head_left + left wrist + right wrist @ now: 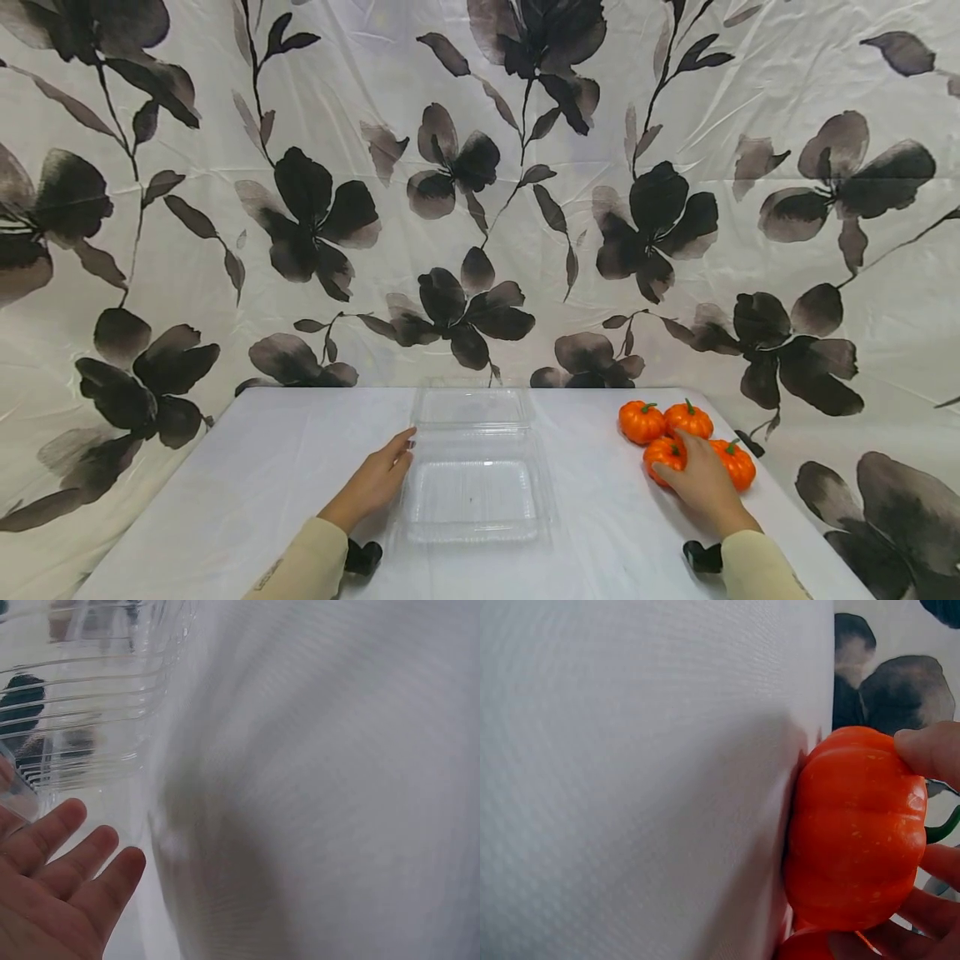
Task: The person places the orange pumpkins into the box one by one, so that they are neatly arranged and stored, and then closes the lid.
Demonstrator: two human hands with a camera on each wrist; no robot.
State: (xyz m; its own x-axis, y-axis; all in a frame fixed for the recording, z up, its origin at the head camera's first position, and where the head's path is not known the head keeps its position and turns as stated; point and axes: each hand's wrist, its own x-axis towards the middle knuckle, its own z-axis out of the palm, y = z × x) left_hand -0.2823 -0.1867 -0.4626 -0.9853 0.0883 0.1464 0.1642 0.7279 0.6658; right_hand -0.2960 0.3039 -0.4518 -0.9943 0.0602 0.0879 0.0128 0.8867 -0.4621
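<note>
Several small orange pumpkins with green stems cluster at the table's right side. My right hand (pixel 705 479) grips the nearest left pumpkin (pixel 662 460), thumb on one side and fingers round the other. In the right wrist view that ribbed pumpkin (pixel 855 829) rests on its base at the white cloth, its stem between thumb and fingers. At the left edge of a clear plastic clamshell container (pixel 471 533), my left hand (pixel 378 479) has its fingertips by the hinge, fingers extended. The left wrist view shows these spread fingers (pixel 97 851) beside the ribbed plastic wall (pixel 82 705).
The container stands mid-table, its lid (pixel 472 408) folded back towards the wall. Two pumpkins (pixel 641 422) (pixel 688 419) sit behind the gripped one, and another pumpkin (pixel 738 467) lies to its right, near the table's edge. A floral curtain (pixel 555 250) hangs behind the white table (pixel 247 467).
</note>
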